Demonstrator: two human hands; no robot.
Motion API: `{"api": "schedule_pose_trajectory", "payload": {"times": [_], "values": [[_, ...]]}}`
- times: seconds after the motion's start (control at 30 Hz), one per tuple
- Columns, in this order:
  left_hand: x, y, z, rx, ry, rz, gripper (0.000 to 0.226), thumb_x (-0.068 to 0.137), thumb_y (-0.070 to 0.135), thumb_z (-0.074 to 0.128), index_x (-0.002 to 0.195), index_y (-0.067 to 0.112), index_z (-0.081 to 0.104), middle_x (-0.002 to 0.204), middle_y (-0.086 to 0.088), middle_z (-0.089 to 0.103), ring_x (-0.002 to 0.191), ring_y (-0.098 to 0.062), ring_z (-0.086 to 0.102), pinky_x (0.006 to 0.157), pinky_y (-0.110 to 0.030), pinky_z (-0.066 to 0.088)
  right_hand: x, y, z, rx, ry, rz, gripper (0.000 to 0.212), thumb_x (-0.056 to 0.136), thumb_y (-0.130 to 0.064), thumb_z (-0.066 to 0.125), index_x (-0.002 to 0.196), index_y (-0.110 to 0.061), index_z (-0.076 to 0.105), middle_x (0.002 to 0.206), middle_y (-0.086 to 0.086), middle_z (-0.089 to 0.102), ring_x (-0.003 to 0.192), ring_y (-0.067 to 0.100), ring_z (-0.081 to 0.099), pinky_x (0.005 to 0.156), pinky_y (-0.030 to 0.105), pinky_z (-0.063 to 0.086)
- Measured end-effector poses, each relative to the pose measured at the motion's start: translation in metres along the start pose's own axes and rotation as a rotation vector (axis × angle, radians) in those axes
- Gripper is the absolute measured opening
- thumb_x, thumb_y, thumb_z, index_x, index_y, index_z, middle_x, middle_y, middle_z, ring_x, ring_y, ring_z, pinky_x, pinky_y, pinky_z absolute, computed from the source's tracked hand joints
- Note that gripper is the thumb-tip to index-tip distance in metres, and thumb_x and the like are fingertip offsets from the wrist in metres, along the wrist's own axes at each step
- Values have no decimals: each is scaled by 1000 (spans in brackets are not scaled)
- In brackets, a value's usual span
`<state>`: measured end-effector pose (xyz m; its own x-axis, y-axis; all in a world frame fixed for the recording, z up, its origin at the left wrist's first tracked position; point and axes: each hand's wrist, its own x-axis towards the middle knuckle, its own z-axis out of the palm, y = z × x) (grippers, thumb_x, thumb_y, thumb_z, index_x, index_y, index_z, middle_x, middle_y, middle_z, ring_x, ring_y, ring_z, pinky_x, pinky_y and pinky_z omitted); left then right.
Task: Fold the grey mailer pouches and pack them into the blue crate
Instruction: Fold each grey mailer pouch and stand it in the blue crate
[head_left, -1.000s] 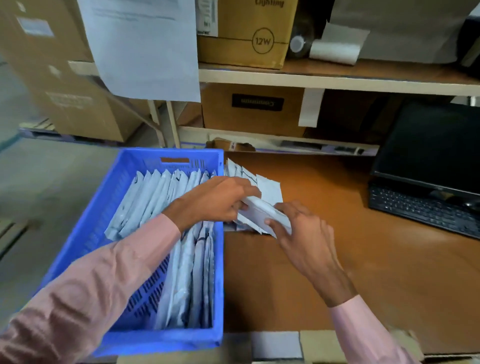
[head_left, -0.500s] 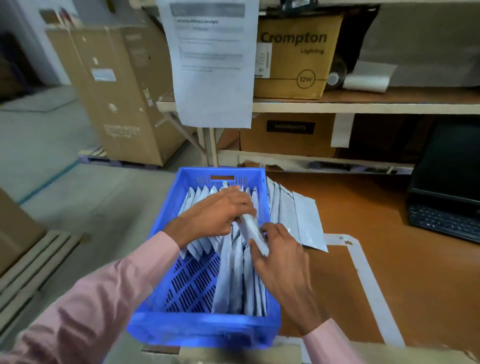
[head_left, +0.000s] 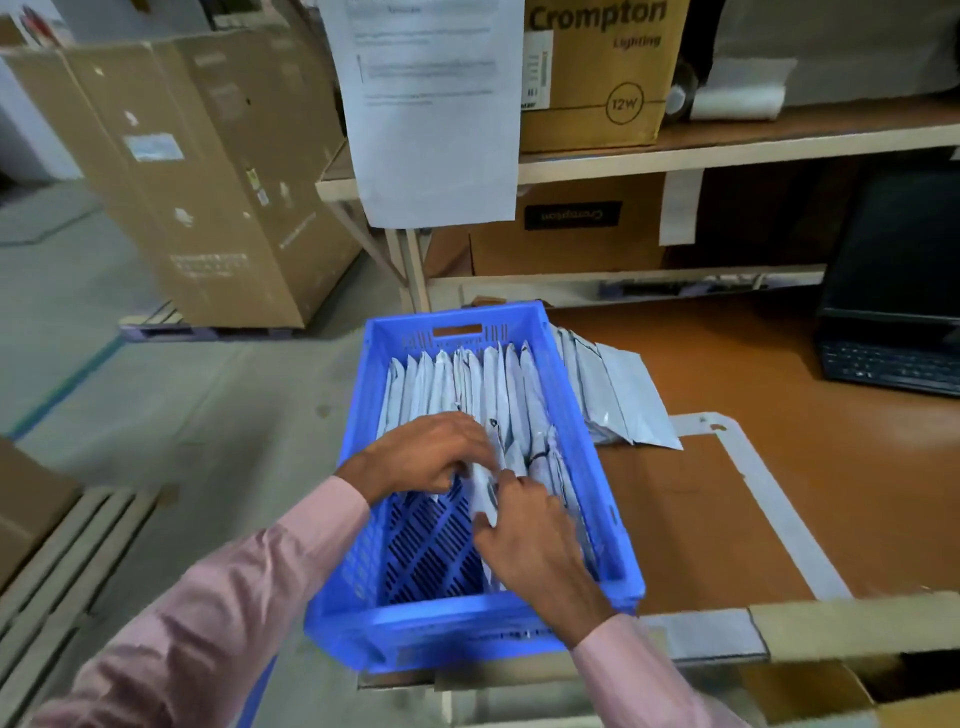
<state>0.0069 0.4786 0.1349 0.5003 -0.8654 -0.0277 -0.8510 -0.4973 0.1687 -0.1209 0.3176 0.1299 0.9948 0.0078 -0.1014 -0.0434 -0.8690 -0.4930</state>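
While both hands work inside the blue crate, the right hand pinches a folded grey pouch near its lower end, and the left hand, just left of it, curls its fingers round the pouch's upper part. Beyond the hands, packed pouches stand on edge. Farther right, unfolded mailers lie on the tabletop.

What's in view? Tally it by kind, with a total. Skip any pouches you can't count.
Crate: 1
Left hand, right hand: 2
Pouch held in both hands: 1
Crompton boxes: 2
Laptop: 1
Hanging sheet: 1
Other pouches: overlapped, not countable
Total: 8
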Motion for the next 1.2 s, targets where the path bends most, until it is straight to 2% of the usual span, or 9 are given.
{"api": "schedule_pose_trajectory", "payload": {"times": [0.23,0.37,0.47,0.53,0.73,0.9,1.03,1.13,1.2], "values": [[20,-43,41,65,-153,224,60,59,6,55,114,22,75,109,6,71,108,-22,60,92,-44,51,13,-21,26,-100,-104,253,38,90,-34,60,124,-17,59,121,10,67,118,35,63,89,40,51],[36,-42,52,77,-245,290,46,69,16,67,113,26,73,100,0,67,99,-28,62,78,-37,49,20,-27,32,-192,-189,365,40,87,-34,62,122,-16,62,123,10,66,118,35,63,88,38,50],[39,-35,51,67,-298,278,53,72,17,69,123,32,72,98,-2,66,95,-28,63,66,-33,39,17,-30,34,-232,-184,427,38,86,-34,60,118,-15,63,122,10,66,119,35,62,88,38,51],[43,-39,49,73,-297,278,61,71,16,68,128,37,69,98,-2,67,94,-26,64,67,-34,45,18,-32,35,-256,-172,451,37,86,-34,61,117,-14,63,122,10,65,119,34,62,87,37,50],[52,-45,56,180,-365,379,53,77,20,82,127,31,68,109,5,72,108,-23,65,80,-31,50,27,-28,42,-288,-206,458,36,86,-34,71,116,-15,64,121,7,66,118,32,64,85,37,52],[57,-40,57,189,-378,402,50,72,16,85,119,26,71,92,5,72,93,-22,66,74,-34,54,32,-22,44,-336,-325,449,60,79,-38,88,125,-14,59,128,6,62,123,28,61,89,37,52],[60,-50,50,133,-292,297,52,61,27,76,112,32,71,93,10,70,87,-19,67,70,-32,55,31,-18,52,-459,-362,406,56,86,-36,80,131,-16,51,131,4,53,128,28,56,95,39,53],[65,-63,46,158,-265,251,45,61,38,82,104,29,71,86,8,67,80,-17,63,61,-28,39,31,-15,61,-536,-348,348,40,92,-25,65,128,-16,50,125,6,52,121,30,58,93,44,58],[66,-62,50,201,-292,277,46,62,42,86,101,26,69,84,7,65,79,-19,61,59,-28,36,33,-14,61,-536,-356,333,43,93,-30,66,129,-15,49,126,6,53,121,29,58,95,43,56]]}}
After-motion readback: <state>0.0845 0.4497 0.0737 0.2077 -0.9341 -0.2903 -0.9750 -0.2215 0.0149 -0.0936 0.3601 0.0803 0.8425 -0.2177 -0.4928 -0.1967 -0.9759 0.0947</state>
